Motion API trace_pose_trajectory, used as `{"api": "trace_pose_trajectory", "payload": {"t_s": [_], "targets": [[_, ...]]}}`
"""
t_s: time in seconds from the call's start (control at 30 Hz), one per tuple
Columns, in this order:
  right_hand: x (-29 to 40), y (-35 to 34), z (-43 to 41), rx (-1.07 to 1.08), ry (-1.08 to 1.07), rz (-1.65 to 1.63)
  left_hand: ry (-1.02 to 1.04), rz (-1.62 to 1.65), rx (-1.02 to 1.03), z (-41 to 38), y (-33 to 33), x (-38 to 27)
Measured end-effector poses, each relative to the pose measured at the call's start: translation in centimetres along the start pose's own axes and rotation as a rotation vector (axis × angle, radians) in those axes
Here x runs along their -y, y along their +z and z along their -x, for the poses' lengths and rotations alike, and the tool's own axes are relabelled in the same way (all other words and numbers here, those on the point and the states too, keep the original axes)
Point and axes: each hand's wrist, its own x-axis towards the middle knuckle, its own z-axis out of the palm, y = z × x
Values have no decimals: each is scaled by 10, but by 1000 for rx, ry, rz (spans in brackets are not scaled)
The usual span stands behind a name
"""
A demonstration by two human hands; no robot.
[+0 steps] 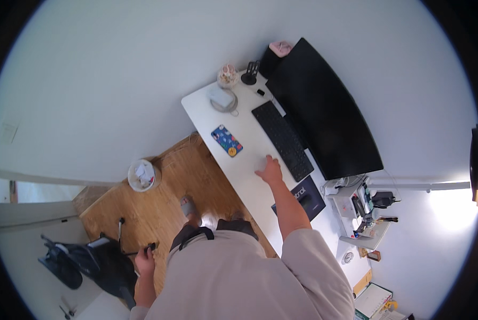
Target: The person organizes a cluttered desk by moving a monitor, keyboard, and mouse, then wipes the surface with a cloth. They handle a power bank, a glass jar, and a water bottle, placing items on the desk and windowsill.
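Note:
My right hand (271,171) is over the white desk (247,176), fingers apart and holding nothing, beside the lower part of a black keyboard (283,140). Under my right forearm lies a dark mouse pad (317,196) with a dark mouse on it. A phone in a blue patterned case (227,141) rests near the desk's front edge. At the lower left, my left hand (144,262) is low beside a black office chair (111,264), close to a dark chair part; whether it grips anything is unclear. A large curved black monitor (327,108) stands at the desk's back.
A white waste bin (157,176) with paper in it stands on the wooden floor by the wall. On the desk's far end are a round dish (236,102), a jar (228,78) and a black stand (249,79). A cluttered white shelf unit (345,208) is at the right.

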Motion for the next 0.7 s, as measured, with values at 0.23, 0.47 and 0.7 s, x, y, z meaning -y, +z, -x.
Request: {"api": "trace_pose_trajectory", "payload": {"t_s": [0.23,0.47,0.7], "targets": [[16,-10,15,60,440,-1323,65,187,47,-118,-24,16],[3,-20,69,-11,471,-1267,63,296,266,-204,-8,-38],[-57,-53,180,1,479,-400,460,10,449,-254,39,-100]]}}
